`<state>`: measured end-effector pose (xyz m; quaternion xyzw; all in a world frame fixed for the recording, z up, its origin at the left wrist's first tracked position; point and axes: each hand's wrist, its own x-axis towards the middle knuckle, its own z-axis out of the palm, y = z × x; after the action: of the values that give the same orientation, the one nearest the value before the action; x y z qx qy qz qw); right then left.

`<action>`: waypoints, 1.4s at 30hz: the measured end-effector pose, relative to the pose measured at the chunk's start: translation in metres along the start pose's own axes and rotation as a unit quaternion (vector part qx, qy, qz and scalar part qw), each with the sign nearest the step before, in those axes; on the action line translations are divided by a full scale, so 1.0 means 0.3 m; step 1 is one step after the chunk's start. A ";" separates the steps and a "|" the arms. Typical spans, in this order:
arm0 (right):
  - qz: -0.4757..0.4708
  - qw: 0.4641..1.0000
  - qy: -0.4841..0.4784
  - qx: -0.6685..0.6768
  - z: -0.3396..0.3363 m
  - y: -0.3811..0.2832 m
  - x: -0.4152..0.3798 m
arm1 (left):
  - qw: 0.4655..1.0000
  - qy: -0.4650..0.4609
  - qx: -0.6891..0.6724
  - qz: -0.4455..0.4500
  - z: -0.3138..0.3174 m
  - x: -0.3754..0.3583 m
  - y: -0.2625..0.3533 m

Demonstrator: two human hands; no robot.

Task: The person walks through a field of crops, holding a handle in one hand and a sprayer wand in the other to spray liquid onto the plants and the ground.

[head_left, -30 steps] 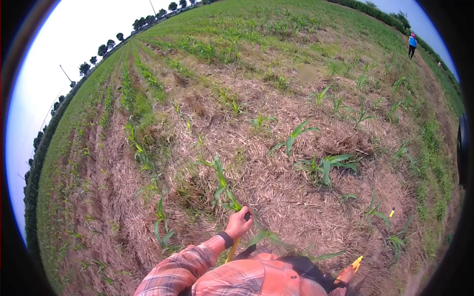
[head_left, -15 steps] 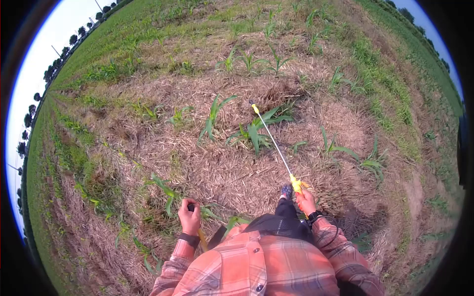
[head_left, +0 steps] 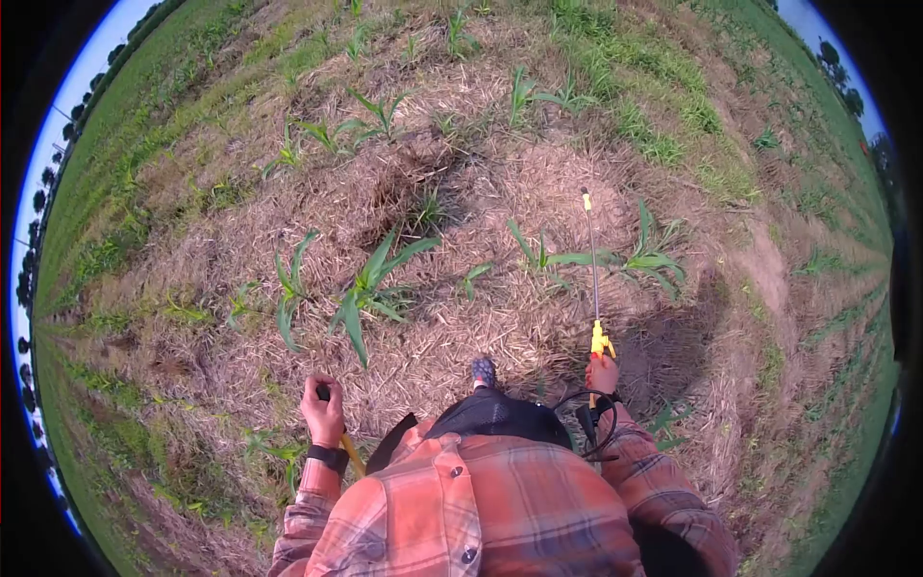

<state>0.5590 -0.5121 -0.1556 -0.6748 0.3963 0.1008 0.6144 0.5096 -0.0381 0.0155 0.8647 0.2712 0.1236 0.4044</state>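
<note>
A thin spray wand (head_left: 591,274) is gripped at its yellow handle by the right hand (head_left: 603,373), lower right of centre, fingers closed round it. The wand's long axis runs almost straight up the frame, its yellow tip (head_left: 584,200) ending just above the young maize plant (head_left: 646,258) right of centre. The left hand (head_left: 323,413), lower left, is clenched round a dark pump lever (head_left: 338,428). Dry straw mulch (head_left: 452,327) lies between.

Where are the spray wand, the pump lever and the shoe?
spray wand (head_left: 593,279), head view, middle of the thin tube.
pump lever (head_left: 352,455), head view, yellow shaft below the left hand.
shoe (head_left: 484,371), head view, toe.
</note>
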 end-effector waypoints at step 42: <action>-0.181 0.897 -0.305 -0.264 0.867 -0.865 0.677 | 0.992 0.120 -0.019 -0.034 0.271 0.837 0.317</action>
<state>0.9564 -0.3769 -0.1462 -0.8082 0.0194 0.2899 0.5123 0.7864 0.0033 0.0348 0.8261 0.3446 0.2178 0.3890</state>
